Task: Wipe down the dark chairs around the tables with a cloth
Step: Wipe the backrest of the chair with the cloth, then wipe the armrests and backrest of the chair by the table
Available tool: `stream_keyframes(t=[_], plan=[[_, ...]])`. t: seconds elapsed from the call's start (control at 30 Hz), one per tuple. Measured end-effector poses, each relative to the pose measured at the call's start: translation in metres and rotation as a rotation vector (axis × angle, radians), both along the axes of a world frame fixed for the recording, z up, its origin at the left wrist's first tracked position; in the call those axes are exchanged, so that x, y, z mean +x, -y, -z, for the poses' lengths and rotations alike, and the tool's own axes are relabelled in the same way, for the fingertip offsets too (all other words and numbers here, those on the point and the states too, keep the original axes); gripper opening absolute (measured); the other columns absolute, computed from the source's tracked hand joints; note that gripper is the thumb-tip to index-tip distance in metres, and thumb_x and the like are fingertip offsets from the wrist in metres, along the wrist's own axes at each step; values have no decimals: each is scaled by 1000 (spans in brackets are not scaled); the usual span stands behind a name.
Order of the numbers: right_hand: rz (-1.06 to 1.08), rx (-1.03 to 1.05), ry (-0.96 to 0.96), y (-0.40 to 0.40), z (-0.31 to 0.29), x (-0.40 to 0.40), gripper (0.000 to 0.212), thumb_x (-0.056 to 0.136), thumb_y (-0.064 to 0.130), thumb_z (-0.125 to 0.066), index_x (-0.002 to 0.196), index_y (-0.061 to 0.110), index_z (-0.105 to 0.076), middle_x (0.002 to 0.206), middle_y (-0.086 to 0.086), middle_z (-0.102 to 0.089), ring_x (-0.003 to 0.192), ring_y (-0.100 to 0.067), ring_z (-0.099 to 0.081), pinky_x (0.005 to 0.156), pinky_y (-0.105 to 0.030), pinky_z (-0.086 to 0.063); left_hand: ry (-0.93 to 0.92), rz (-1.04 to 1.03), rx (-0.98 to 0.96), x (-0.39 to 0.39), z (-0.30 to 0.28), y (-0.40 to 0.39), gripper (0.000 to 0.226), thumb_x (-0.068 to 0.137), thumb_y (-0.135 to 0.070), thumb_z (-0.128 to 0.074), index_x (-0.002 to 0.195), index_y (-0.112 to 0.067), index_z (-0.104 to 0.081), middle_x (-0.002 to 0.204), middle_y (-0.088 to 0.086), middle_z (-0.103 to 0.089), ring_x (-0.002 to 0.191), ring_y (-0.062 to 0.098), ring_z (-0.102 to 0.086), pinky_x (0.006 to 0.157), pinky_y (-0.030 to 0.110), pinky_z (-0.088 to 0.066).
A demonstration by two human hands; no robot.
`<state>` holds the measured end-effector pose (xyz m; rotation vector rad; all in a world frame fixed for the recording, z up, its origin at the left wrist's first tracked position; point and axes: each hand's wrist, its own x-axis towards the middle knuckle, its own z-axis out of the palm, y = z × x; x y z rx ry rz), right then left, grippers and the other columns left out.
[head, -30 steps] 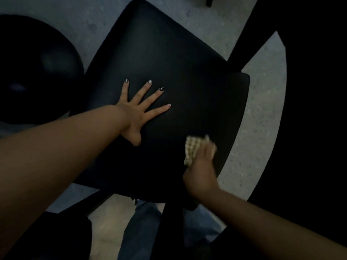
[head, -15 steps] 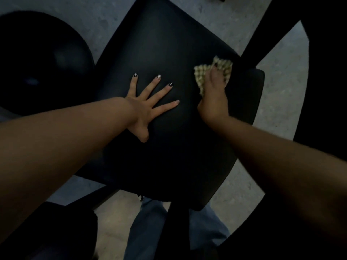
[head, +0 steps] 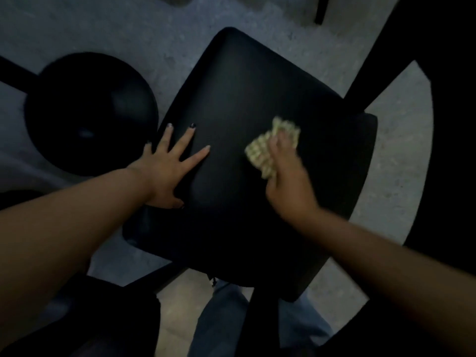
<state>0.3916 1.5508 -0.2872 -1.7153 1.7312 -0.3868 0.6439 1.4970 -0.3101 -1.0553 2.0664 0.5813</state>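
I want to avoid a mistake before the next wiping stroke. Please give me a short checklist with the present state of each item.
1. Cloth gripped by the right hand: ok.
2. Cloth lying on the chair seat: ok.
3. Left hand flat on the seat, steadying it: ok.
4. Left hand apart from the cloth: ok.
5. Seat already clean: cannot tell, too dark.
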Motion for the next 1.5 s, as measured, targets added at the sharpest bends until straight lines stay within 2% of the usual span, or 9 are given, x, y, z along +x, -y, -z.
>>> stream_keyframes(t=[0.3,0.47,0.77,0.9,1.0,1.13,1.2,1.3,1.5], plan=[[125,34,-354,111,72,4,76,83,-6,-49,150,1,-13,159,-14,-4,147,-30,0,120,-34,-3,-74,-85,24,29,16,-9,143,64,-48,-84,122,-54,47,130,-9,62,135,43,33,103,52,-41],[-193,-36,-166,13,67,43,72,71,-17,-45,141,-9,-32,152,-26,-22,143,-43,-13,119,-46,-8,-85,-94,23,27,15,-8,144,64,-45,-85,120,-54,46,132,-9,59,135,44,34,107,55,-34],[-255,390,48,-73,23,66,69,84,-8,-48,148,3,-24,159,-8,-11,147,-20,-5,113,-16,-1,84,-179,29,3,-12,-14,130,73,-39,-81,144,-43,27,153,0,38,146,43,9,111,52,-32],[128,720,413,-83,-11,62,54,84,-8,-48,134,11,-55,109,0,-66,97,-10,-63,79,-7,-46,11,-464,44,-19,-25,-33,96,84,-40,-68,155,-21,-6,162,14,-1,142,41,-23,114,48,-29],[265,826,537,-87,-36,54,42,86,6,-58,124,20,-61,103,3,-68,90,-12,-65,73,-23,-53,-130,-743,74,-26,-46,-62,62,86,-32,-62,142,-15,-41,144,15,-45,128,34,-47,106,41,-41],[269,817,585,-80,-86,38,23,85,18,-64,107,25,-62,101,0,-69,91,-17,-66,76,-31,-55,-308,-1276,126,-33,-99,-116,44,93,-28,-56,135,-13,-52,134,14,-52,122,30,-51,93,32,-40],[258,842,642,-81,-117,30,22,86,21,-65,108,20,-62,103,-5,-70,94,-23,-67,85,-39,-54,-480,-1571,151,-45,-135,-144,16,95,-27,-54,105,-16,-59,105,15,-56,98,24,-55,76,32,-40],[202,868,745,-88,-168,15,21,88,19,-64,109,16,-63,102,-8,-72,93,-25,-69,88,-41,-54,-659,-1866,136,-71,-197,-180,17,96,-27,-52,89,-13,-57,98,16,-62,88,22,-56,69,31,-40],[107,913,962,-122,-265,-25,22,94,14,-53,112,7,-64,104,-13,-72,96,-26,-69,84,-37,-54,-1013,-2223,-41,-139,-299,-250,44,98,-31,-52,140,-19,-44,129,3,-57,113,20,-58,97,41,-48]])
